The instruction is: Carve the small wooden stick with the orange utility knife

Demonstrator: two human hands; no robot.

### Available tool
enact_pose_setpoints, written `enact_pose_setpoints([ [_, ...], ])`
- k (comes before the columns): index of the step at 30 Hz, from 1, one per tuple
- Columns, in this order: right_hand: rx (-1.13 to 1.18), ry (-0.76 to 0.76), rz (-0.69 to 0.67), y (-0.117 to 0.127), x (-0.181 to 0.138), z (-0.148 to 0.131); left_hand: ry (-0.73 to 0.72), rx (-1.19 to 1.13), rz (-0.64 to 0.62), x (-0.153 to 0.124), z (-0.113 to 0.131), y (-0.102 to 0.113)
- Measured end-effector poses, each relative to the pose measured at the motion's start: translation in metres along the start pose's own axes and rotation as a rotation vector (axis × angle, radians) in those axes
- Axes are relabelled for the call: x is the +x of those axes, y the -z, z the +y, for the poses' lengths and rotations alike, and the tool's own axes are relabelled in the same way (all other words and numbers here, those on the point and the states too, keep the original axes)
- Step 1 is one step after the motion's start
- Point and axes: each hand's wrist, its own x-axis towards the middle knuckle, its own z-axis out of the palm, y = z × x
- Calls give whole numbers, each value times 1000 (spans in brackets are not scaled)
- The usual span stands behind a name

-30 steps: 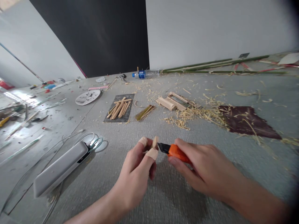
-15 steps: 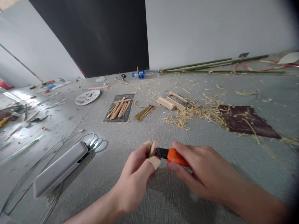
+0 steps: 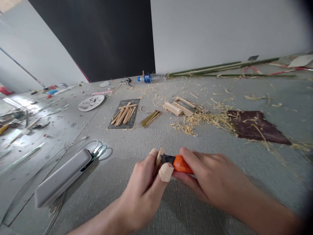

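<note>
Closed around a short bamboo strip (image 3: 158, 157), my left hand (image 3: 146, 186) has tape wrapped on its thumb and a fingertip. The strip's upper end pokes up between the fingers; its lower part is hidden. My right hand (image 3: 210, 176) grips a utility knife (image 3: 181, 164) with an orange handle and a dark head. The knife's blade points left and meets the strip near its upper end. Beyond the hands, several bamboo strips (image 3: 124, 114) lie piled on a dark mat (image 3: 114, 125), and green-skinned bamboo pieces (image 3: 151, 118) lie beside it.
Split bamboo pieces (image 3: 179, 107) and curly shavings (image 3: 188, 127) lie ahead, with a dark red sheet (image 3: 254, 124) to the right. A power bank (image 3: 63, 176) with cables sits left. Farther back are a paper plate (image 3: 91, 103), a plastic bottle (image 3: 148, 78) and long bamboo poles (image 3: 220, 69).
My left thumb has straightened and moved right, up against the knife. The knife and my right hand have shifted slightly left along the strip.
</note>
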Motion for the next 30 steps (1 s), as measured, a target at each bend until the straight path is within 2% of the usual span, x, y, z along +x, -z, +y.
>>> enact_pose_setpoints([
  [6,-20,0,-8,-1,1,0,122,-170,5,3,-5,-3],
  [15,-49,-13,-5,-3,0,2,61,-97,11,6,-3,0],
  [30,10,-1,-32,-1,2,0,69,-38,18,4,-2,-1],
])
